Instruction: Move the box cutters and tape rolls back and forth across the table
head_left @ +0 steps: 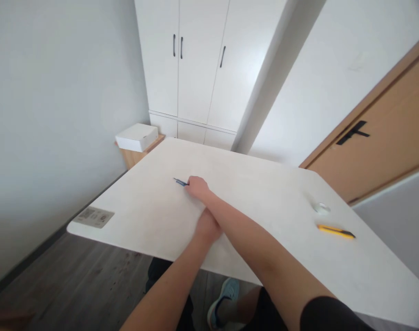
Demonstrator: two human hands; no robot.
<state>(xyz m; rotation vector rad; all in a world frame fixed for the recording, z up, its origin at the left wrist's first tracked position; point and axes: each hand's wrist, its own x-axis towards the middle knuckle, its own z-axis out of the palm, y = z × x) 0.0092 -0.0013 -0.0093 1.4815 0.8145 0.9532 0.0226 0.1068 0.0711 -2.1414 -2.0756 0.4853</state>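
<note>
Blue tool [181, 182], partly hidden in gripping right hand [198, 187], left hand [208, 225] overlapped, grip unclear

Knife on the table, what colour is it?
The knife is yellow with a dark end, as seen in the head view.

Right hand [197, 187] around slim blue tool [180, 182], left hand [207, 226] partly beneath right forearm [243, 231]

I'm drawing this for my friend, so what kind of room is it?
Probably a room in a home, maybe a bedroom or study, though I can't be sure. There are tall white cupboards, a wooden door with a black handle, and a big white table.
</note>
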